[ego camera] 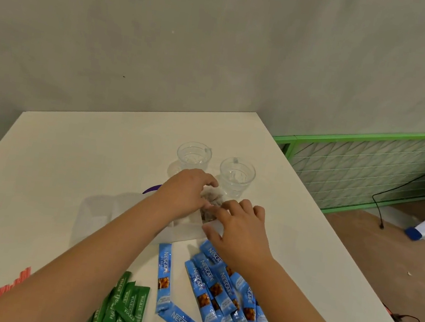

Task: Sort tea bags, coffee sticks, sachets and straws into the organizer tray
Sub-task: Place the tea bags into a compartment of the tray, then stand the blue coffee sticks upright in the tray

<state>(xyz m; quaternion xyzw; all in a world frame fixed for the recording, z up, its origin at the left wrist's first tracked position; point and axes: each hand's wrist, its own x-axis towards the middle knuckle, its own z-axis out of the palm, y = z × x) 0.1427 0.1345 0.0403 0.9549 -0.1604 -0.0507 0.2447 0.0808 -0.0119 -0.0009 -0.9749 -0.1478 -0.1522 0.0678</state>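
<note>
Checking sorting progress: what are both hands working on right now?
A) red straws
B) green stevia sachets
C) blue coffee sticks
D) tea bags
D: the left hand and right hand meet on the tea bags beside the glass cups; the blue coffee sticks lie untouched.

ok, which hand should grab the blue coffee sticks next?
Right. The right hand sits just above the blue coffee sticks; the left hand is farther, over the tea bags.
</note>
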